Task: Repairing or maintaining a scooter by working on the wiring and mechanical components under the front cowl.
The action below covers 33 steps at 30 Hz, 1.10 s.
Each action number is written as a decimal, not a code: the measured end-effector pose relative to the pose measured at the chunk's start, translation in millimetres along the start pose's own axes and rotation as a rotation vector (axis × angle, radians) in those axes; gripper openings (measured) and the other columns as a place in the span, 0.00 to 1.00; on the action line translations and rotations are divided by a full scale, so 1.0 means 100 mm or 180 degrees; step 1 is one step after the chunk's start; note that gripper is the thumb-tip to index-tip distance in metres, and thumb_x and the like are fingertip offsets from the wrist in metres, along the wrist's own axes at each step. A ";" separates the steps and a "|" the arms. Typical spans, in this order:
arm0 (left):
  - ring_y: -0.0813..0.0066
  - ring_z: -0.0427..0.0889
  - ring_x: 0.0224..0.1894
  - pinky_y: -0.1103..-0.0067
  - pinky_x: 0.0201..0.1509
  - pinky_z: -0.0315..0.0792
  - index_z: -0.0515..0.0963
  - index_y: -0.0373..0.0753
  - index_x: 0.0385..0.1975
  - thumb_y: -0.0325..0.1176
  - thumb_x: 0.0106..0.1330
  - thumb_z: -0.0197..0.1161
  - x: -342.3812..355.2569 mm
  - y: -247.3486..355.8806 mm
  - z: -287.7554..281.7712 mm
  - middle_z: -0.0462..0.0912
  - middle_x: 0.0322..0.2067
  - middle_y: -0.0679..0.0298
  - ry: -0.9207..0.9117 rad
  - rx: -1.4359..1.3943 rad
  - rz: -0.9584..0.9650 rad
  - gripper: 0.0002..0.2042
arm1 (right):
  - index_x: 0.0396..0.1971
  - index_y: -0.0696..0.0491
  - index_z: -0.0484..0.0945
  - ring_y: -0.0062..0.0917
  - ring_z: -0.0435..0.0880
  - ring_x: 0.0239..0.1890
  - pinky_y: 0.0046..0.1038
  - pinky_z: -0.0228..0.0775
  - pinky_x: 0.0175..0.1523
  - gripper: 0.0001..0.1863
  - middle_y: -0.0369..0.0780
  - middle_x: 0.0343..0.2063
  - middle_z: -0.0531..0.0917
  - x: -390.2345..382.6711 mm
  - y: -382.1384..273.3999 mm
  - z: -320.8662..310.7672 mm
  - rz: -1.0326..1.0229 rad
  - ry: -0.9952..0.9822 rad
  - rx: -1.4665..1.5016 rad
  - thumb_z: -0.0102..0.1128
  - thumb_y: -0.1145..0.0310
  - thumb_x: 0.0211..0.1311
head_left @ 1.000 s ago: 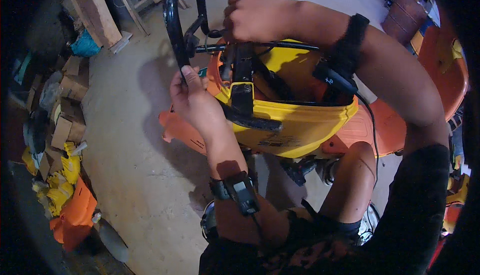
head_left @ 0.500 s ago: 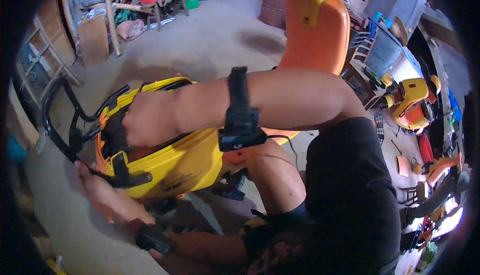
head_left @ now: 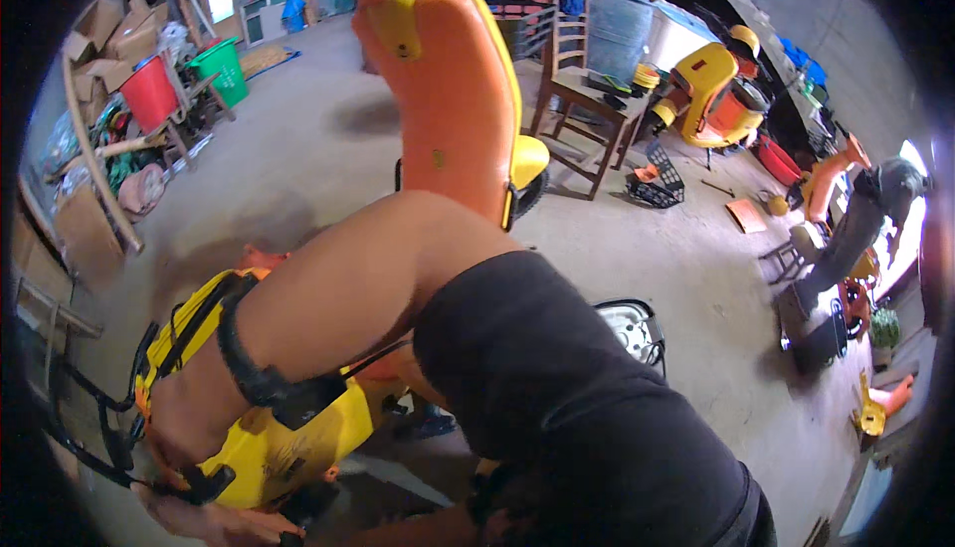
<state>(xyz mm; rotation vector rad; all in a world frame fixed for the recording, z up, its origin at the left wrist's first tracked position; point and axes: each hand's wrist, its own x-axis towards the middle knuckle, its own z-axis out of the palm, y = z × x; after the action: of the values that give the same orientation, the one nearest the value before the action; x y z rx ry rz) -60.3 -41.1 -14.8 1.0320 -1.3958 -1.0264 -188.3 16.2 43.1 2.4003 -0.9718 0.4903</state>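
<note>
A yellow body shell (head_left: 328, 445) of a scooter stands at the lower left, with a black tubular rack (head_left: 85, 455) fixed at its far-left end. My right arm, in a black sleeve with a band on the wrist, reaches across the shell. My right hand (head_left: 189, 426) dips to its left end, its fingers hidden down in the shell. Lower down, my left hand (head_left: 184, 517) lies beside the shell's lower edge and the black rack's end; its fingers are blurred and partly cut off from sight.
An orange and yellow scooter (head_left: 448, 99) stands just ahead, and another yellow scooter (head_left: 706, 90) farther right. A wooden chair (head_left: 587, 90), a black basket (head_left: 659, 181) and a white part (head_left: 629, 326) are to the right. A red bucket (head_left: 149, 94) and green bin (head_left: 221, 70) stand far left.
My view has swung to the right, so the shell and both hands sit lower and farther left. My right hand stays at the shell's left end, my left hand beside it below.
</note>
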 end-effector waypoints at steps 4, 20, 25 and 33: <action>0.63 0.80 0.45 0.71 0.47 0.71 0.72 0.39 0.53 0.51 0.67 0.50 -0.07 0.04 0.12 0.79 0.49 0.58 -0.0108 0.0062 0.0051 0.24 | 0.23 0.49 0.80 0.36 0.83 0.28 0.38 0.74 0.30 0.08 0.40 0.26 0.82 -0.13 0.05 -0.17 -0.0040 -0.0092 0.0140 0.55 0.63 0.49; 0.71 0.79 0.40 0.78 0.43 0.73 0.73 0.33 0.48 0.40 0.66 0.58 0.02 0.48 -0.35 0.80 0.40 0.61 0.1172 0.0406 -0.0037 0.18 | 0.38 0.59 0.73 0.47 0.79 0.28 0.43 0.70 0.34 0.12 0.51 0.22 0.78 0.05 0.08 -0.61 0.1621 -0.1328 0.1086 0.54 0.67 0.58; 0.82 0.77 0.36 0.83 0.40 0.72 0.73 0.31 0.41 0.34 0.65 0.61 0.00 0.36 -0.39 0.79 0.34 0.64 0.1354 -0.1613 -0.0009 0.12 | 0.45 0.57 0.74 0.44 0.80 0.28 0.40 0.71 0.33 0.18 0.48 0.23 0.79 0.11 -0.07 -0.68 0.0977 -0.1581 0.0756 0.56 0.70 0.52; 0.84 0.74 0.32 0.87 0.36 0.69 0.74 0.32 0.39 0.33 0.64 0.62 0.00 0.34 -0.31 0.77 0.31 0.68 0.1361 -0.1797 -0.0030 0.11 | 0.45 0.56 0.75 0.38 0.79 0.23 0.36 0.70 0.28 0.21 0.44 0.21 0.79 0.07 -0.18 -0.93 0.0956 -0.1711 -0.0053 0.62 0.70 0.47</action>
<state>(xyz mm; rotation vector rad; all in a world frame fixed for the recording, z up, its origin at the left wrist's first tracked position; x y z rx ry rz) -30.9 -34.3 20.0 0.7709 -0.6942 -1.0474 -183.6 76.5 116.7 2.4279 -1.5682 -0.0803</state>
